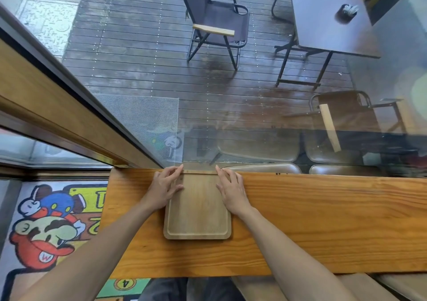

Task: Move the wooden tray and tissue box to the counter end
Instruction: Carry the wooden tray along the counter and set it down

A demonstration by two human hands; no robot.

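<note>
A pale wooden tray (197, 210) with rounded corners lies flat on the orange wooden counter (323, 220), its far edge against the window glass. My left hand (165, 188) rests on the tray's far left edge, fingers spread, thumb on the tray's inner surface. On the far right edge lies my right hand (231, 191), fingers pointing toward the glass. Both hands touch the tray's sides. No tissue box is in view.
The counter's left end (111, 208) is near the tray; beyond it lies a cartoon floor mat (50, 227). A window pane (254, 93) stands right behind the counter, with a deck, chairs and a dark table outside. Padded stools (261, 168) show past the counter.
</note>
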